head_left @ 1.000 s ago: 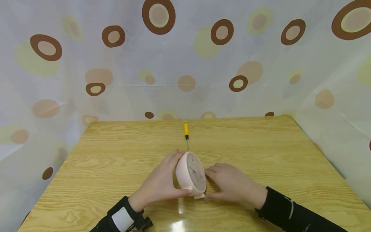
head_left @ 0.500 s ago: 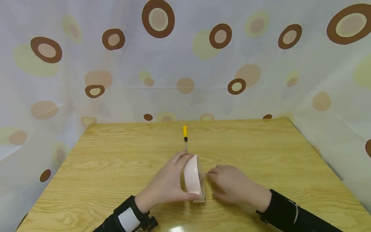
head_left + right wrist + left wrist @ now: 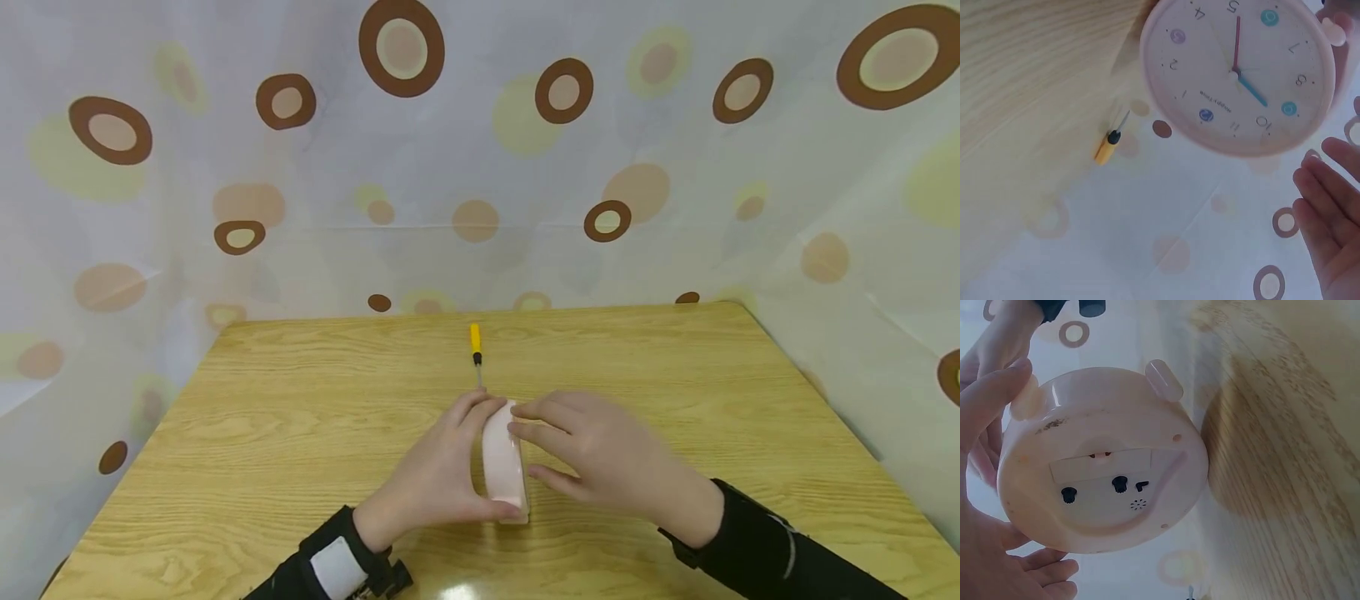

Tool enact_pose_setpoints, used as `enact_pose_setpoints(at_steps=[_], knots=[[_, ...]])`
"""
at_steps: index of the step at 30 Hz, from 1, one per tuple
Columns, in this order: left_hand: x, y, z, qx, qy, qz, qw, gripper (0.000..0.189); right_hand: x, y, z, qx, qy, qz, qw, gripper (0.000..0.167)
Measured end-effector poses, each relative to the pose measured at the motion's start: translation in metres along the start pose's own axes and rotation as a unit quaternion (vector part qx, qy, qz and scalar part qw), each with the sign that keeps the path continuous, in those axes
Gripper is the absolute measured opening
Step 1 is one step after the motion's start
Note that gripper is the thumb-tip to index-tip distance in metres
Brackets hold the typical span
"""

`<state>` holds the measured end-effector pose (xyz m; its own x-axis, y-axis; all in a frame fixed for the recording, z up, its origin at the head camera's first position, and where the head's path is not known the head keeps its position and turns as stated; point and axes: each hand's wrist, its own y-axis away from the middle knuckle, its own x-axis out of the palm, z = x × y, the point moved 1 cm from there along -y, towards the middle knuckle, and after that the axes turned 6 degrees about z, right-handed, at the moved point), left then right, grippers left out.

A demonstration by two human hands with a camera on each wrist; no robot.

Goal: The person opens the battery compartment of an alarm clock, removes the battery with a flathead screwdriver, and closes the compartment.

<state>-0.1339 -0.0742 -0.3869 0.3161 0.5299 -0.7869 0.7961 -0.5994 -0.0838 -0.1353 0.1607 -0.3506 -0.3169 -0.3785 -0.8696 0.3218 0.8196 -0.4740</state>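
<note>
My left hand [image 3: 442,471] grips a round pink alarm clock [image 3: 501,458] by its rim, thumb at one of the small feet [image 3: 1163,381]. Seen from the head, the clock is nearly edge-on, its dial turned to the right. Its back [image 3: 1100,469] shows two black knobs, a small black switch and a battery cover in the left wrist view. The dial [image 3: 1238,69], with coloured hands, fills the top of the right wrist view. My right hand [image 3: 600,450] is beside the dial with fingers spread; whether the fingertips touch the clock I cannot tell.
A screwdriver [image 3: 476,346] with a yellow and black handle lies beyond the clock, its tip toward me. The wood-grain table [image 3: 315,400] ends at a patterned curtain [image 3: 420,167] along the back and sides.
The left hand has turned the clock so its dial faces right, out of the head view. The right hand has moved up along the clock and its fingers have spread.
</note>
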Motion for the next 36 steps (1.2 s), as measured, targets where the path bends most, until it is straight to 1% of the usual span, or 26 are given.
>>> enact_pose_setpoints(at_steps=[2,4,10,12,15,17,20,25,26,28,31,33,36], knots=[[0.001,0.000,0.000,0.004,-0.004,0.003,1.0000,0.114,0.003,-0.001,0.003,-0.014,0.001,-0.003,0.9999,0.048],[0.002,0.000,0.000,0.007,-0.006,0.006,0.9999,0.114,0.007,-0.002,0.005,-0.021,0.010,0.001,0.9997,0.051],[0.005,-0.001,0.001,0.016,-0.009,0.005,0.9998,0.114,0.011,0.000,0.007,-0.017,0.017,0.012,0.9996,0.052],[0.005,-0.001,0.002,0.016,0.003,0.006,0.9999,0.117,0.011,0.000,0.007,-0.014,0.014,0.013,0.9997,0.052],[0.006,0.000,0.005,0.010,0.033,0.011,0.9994,0.127,0.011,-0.001,0.007,-0.014,0.011,0.013,0.9997,0.051],[0.007,0.001,0.009,0.003,0.052,0.020,0.9985,0.138,0.011,-0.001,0.007,-0.016,0.012,0.012,0.9997,0.051],[0.011,0.001,0.016,-0.006,0.065,0.037,0.9971,0.150,0.011,-0.001,0.007,-0.017,0.014,0.010,0.9997,0.050],[0.024,-0.004,0.036,-0.035,0.085,0.077,0.9928,0.151,0.009,-0.002,0.005,-0.011,0.017,0.006,0.9998,0.051],[0.027,-0.005,0.039,-0.044,0.091,0.084,0.9914,0.151,0.009,-0.002,0.005,-0.012,0.017,0.005,0.9998,0.051],[0.032,-0.008,0.044,-0.050,0.108,0.091,0.9887,0.150,0.009,-0.003,0.005,-0.015,0.017,0.004,0.9997,0.051],[0.036,-0.012,0.047,-0.045,0.133,0.095,0.9856,0.151,0.009,-0.003,0.006,-0.021,0.017,0.004,0.9996,0.052],[0.036,-0.013,0.048,-0.034,0.150,0.099,0.9831,0.151,0.009,-0.004,0.007,-0.022,0.016,0.005,0.9996,0.051],[0.037,-0.016,0.048,-0.022,0.165,0.110,0.9799,0.149,0.009,-0.003,0.007,-0.020,0.013,0.004,0.9997,0.051]])
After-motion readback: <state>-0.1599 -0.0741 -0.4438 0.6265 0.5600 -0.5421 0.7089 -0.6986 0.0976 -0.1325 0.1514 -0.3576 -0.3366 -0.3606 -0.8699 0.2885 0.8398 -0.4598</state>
